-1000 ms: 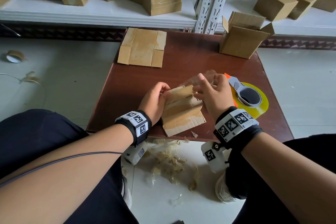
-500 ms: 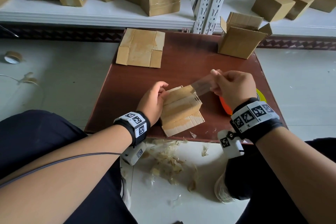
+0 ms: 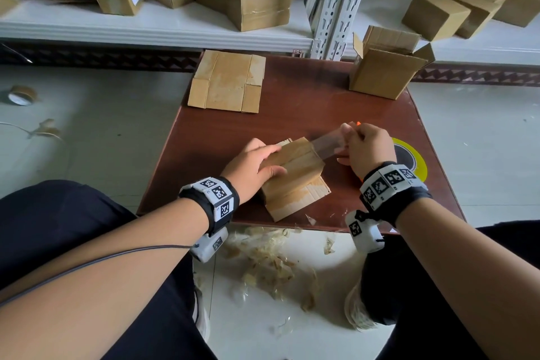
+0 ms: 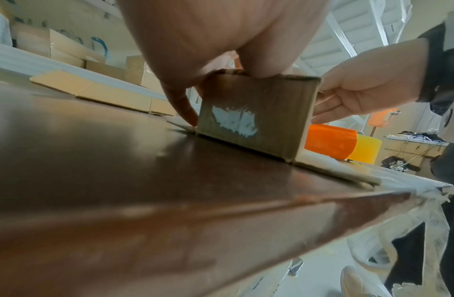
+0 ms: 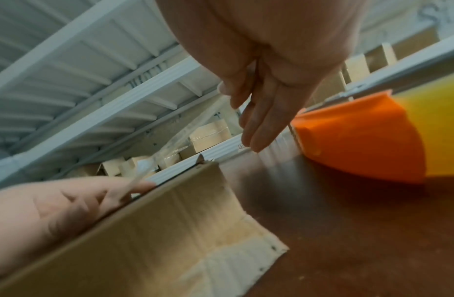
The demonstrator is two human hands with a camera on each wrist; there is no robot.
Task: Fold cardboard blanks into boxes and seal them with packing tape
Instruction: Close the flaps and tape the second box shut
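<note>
A small cardboard box point(image 3: 295, 175) stands near the front edge of the brown table point(image 3: 306, 102), its lower flaps splayed on the tabletop. My left hand point(image 3: 273, 161) lies over its top, thumb down the far side, fingers pressing the closed flaps point(image 4: 253, 116). Just to the right of the box, my right hand point(image 3: 347, 137) pinches a clear tape strip point(image 3: 327, 145) that runs from the box top out to the right. Its other fingers hang straight. The orange and yellow tape dispenser point(image 3: 409, 158) lies beneath that hand point(image 5: 360, 140).
A flat cardboard blank point(image 3: 228, 82) lies at the table's back left, an open box point(image 3: 382, 67) at the back right. Finished boxes point(image 3: 257, 3) fill the white shelf behind. Tape scraps point(image 3: 271, 263) litter the floor between my knees; a tape roll point(image 3: 20, 95) lies far left.
My right hand left the box top and drew the tape strip out to the right. My left hand slid from the box's left side onto its top.
</note>
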